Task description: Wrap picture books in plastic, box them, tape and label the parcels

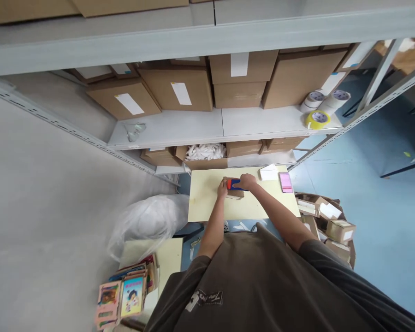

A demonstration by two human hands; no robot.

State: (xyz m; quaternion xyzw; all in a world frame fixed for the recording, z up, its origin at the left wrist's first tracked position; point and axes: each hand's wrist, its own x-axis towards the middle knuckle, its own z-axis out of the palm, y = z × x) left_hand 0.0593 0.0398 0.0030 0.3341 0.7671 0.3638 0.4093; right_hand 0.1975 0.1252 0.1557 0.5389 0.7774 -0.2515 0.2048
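Note:
On the pale yellow table (207,207) in front of me lies a small cardboard box (235,194). My left hand (222,189) grips the box at its left side, fingers partly hidden. My right hand (248,182) is closed around a blue and orange-red tape dispenser (233,184), held against or just over the top of the box; whether they touch I cannot tell. White paper slips (269,172) and a pink stack (285,182) lie to the right of my right hand.
Shelving (180,127) with cardboard boxes (176,90) and tape rolls (317,119) rises behind the table. A bin of small boxes (339,230) stands right. On the left are a plastic bag (155,214) and books (133,295) on a second table (171,258).

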